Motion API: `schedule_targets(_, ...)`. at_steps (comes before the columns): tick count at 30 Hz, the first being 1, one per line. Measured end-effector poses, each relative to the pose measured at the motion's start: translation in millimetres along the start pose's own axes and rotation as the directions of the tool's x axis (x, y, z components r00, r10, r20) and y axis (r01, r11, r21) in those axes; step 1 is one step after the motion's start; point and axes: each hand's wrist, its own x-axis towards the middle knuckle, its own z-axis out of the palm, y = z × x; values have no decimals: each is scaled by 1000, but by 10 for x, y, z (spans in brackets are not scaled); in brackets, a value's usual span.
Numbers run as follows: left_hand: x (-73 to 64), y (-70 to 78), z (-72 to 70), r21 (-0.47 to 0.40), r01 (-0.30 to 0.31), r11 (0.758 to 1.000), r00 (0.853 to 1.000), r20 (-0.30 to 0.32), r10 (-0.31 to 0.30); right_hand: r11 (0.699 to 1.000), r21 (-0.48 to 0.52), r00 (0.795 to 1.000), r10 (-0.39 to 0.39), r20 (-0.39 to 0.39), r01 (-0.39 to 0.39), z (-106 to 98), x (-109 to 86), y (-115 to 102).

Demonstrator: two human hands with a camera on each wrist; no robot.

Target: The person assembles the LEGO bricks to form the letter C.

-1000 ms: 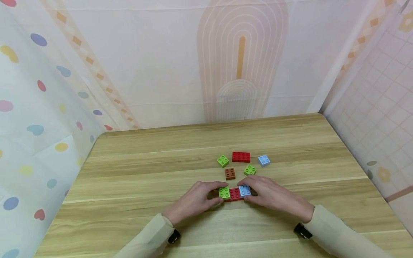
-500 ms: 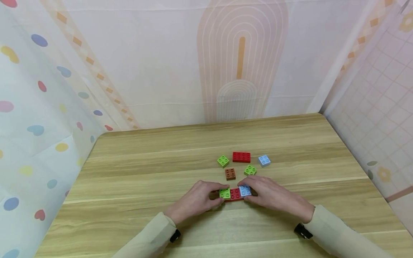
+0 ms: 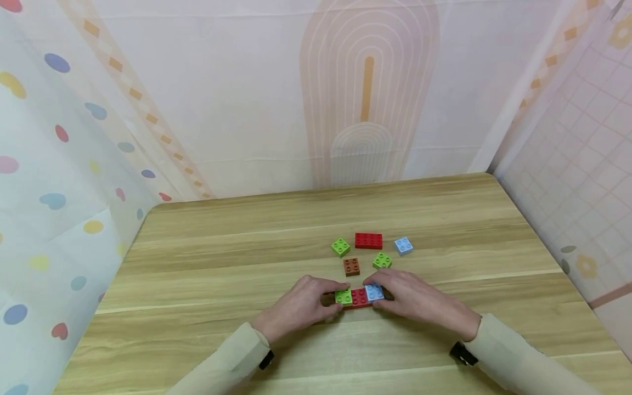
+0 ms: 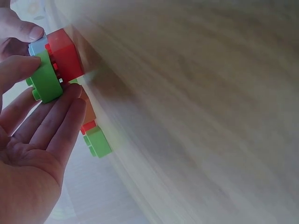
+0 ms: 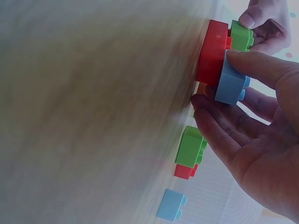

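Observation:
A long red building brick [image 3: 359,297] lies on the table between my two hands, with studs showing in its middle. My left hand [image 3: 302,306] pinches a green brick [image 4: 46,79] between thumb and forefinger at the red brick's left end. In the left wrist view, red studs show in a gap beneath this green brick, which looks slightly tilted. At the other end, thumb and fingers of my right hand [image 3: 417,300] pinch a light blue brick [image 5: 230,83]. It sits on the red brick, close against it in the right wrist view.
Beyond the hands lie a brown brick [image 3: 351,266], a green brick [image 3: 340,247], another green brick [image 3: 382,260], a long red brick [image 3: 368,241] and a light blue brick [image 3: 403,246]. Patterned curtains [image 3: 247,109] stand behind and beside the wooden table [image 3: 207,252].

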Motion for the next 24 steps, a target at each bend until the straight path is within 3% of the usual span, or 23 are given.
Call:
schedule_targets(9, -30, -4, -13, 3, 13, 1000, 1000, 9, -13, 1000, -2, 1000, 5, 13, -5, 1, 13, -24)
schedule_targets(19, -25, 65, 27, 160, -34, 987, 999, -19, 37, 1000, -8, 1000, 22, 19, -22, -16, 10, -18)
schedule_targets(24, -29, 38, 3, 83, -13, 996, 1000, 16, 12, 1000, -8, 1000, 17, 23, -17, -17, 16, -30)
